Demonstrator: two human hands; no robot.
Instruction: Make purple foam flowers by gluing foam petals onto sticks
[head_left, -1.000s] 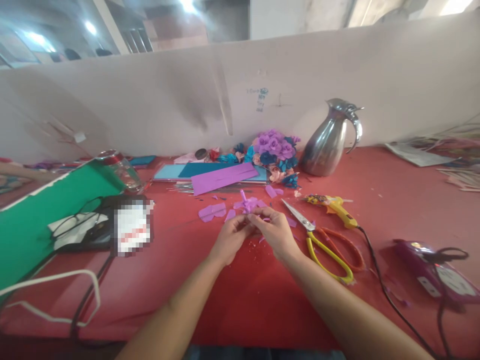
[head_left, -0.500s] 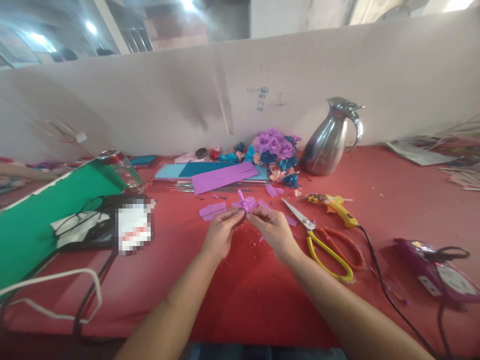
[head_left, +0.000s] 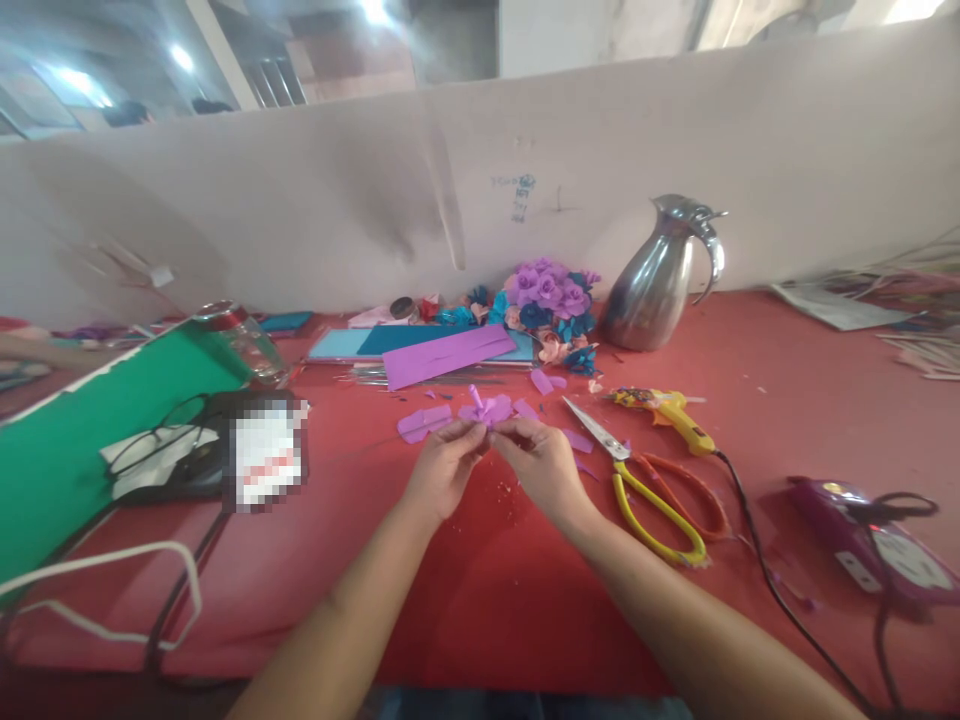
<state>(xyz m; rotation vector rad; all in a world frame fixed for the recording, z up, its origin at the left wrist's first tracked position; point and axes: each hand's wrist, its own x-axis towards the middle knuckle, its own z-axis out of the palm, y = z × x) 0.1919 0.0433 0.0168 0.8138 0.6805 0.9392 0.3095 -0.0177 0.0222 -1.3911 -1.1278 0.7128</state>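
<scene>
My left hand (head_left: 448,466) and my right hand (head_left: 541,464) meet at the middle of the red table, both pinching the near edge of a purple paper flower (head_left: 489,408). A small rolled piece stands up from the flower's centre. Purple paper strips (head_left: 424,423) lie just left of the hands, and more purple petals (head_left: 577,441) lie to the right. Behind them a long purple paper sheet (head_left: 450,356) rests on blue sheets (head_left: 337,344).
Scissors (head_left: 621,452) and a yellow glue gun (head_left: 686,422) lie right of my hands. Farther back are paper flowers (head_left: 547,290) and a metal jug (head_left: 652,285). A purple device (head_left: 862,540) sits far right; a glass jar (head_left: 251,345) and glasses (head_left: 142,450) are left.
The purple flower has tilted and shifted slightly left between my fingers, with its petals more spread to view. Both hands keep their pinch in nearly the same place.
</scene>
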